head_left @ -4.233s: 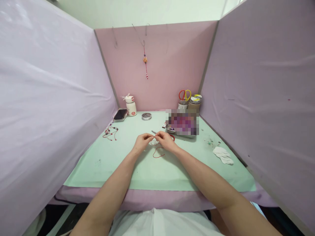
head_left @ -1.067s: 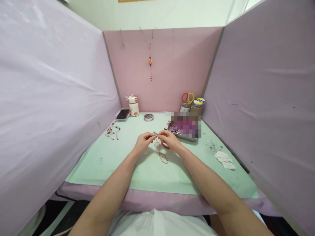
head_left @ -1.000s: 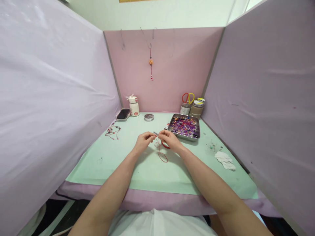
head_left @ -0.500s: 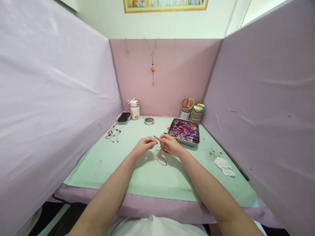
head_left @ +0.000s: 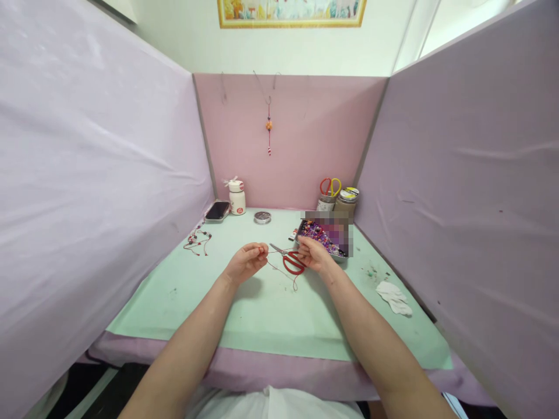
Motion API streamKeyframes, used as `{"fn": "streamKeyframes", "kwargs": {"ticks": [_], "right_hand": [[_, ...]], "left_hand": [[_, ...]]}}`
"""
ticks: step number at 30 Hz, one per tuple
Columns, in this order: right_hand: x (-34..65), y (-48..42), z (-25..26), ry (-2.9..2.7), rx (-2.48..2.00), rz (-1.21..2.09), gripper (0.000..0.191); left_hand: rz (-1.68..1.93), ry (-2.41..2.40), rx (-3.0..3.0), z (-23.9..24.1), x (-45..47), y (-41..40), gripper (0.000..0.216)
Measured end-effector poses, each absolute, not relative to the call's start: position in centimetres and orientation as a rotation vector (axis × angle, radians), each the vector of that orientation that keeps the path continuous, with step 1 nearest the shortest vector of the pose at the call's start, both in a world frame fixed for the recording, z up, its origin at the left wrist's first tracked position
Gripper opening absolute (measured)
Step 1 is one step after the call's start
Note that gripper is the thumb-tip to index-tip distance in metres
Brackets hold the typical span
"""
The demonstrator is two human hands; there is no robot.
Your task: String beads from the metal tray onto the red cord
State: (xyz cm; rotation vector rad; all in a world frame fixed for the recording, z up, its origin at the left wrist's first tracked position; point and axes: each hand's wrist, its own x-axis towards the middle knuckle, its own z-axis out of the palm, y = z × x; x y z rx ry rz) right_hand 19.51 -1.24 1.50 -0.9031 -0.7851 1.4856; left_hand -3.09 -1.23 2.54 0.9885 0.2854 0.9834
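Observation:
My left hand [head_left: 247,262] is closed in a pinch on a thin red cord [head_left: 275,267]. Something small and reddish shows at its fingertips, too small to name. A stretch of the cord runs across to my right hand [head_left: 315,256], whose fingers are pinched together on it. Slack cord hangs in a loop below and between the hands. Red-handled scissors [head_left: 293,263] lie between the hands, blades pointing left, with the handles beside my right fingers. Just behind my right hand is a metal tray of purple and mixed beads [head_left: 321,235], partly blurred out.
Beaded red strings [head_left: 197,240], a phone [head_left: 217,210] and a white bottle [head_left: 237,199] are at left. A round clear case [head_left: 262,217] lies at the back. Jars [head_left: 346,202] stand back right; a white cloth [head_left: 393,298] lies right. A beaded pendant [head_left: 269,125] hangs ahead.
My hands have moved apart, drawing the cord out between them. More of the scissors now shows, as my right hand has shifted right. The view has tilted slightly.

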Motion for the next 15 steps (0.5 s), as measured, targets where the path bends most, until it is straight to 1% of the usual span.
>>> {"fn": "streamKeyframes", "kwargs": {"ticks": [2,7,9,15], "right_hand": [[19.6,-1.1,1.3,-0.853,-1.044,1.319,0.034],[19.1,-0.5,0.1,-1.165,-1.373,0.718,0.017],[18.9,-0.3,-0.6,-1.287,-1.429,0.606,0.013],[18.8,-0.3,-1.4,-1.504,-1.605,0.433,0.008]], "left_hand": [[0.990,0.273,0.959,2.6,-3.0,-1.3,0.010],[0.998,0.257,0.925,2.7,-3.0,-1.3,0.009],[0.994,0.264,0.920,2.5,-3.1,-1.2,0.008],[1.003,0.289,0.942,2.6,-2.9,-1.2,0.009]]}}
